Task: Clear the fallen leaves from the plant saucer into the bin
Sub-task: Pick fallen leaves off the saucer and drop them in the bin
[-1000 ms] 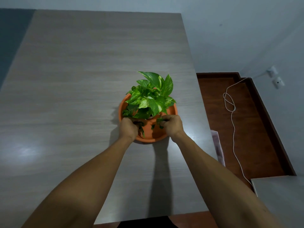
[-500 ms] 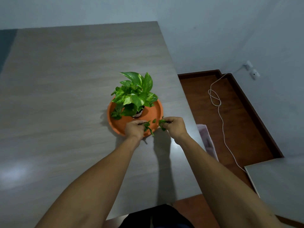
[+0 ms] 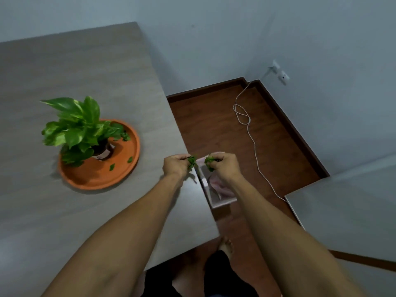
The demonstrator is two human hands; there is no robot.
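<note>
On the counter [image 3: 90, 211], the orange saucer [image 3: 120, 179] holds the potted plant [image 3: 79, 129], with loose leaves [image 3: 111, 167] at 5 o'clock. The left hand [image 3: 174, 166] pinches leaf scraps [image 3: 191, 161] at the counter's edge; the right hand [image 3: 222, 166] pinches a second clump [image 3: 209, 161] above the bin [image 3: 216, 196].

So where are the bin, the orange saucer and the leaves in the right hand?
bin [image 3: 220, 203]: head view, its pale front rim.
saucer [image 3: 96, 176]: head view, bare orange floor.
leaves in the right hand [image 3: 208, 160]: head view, the green clump.
</note>
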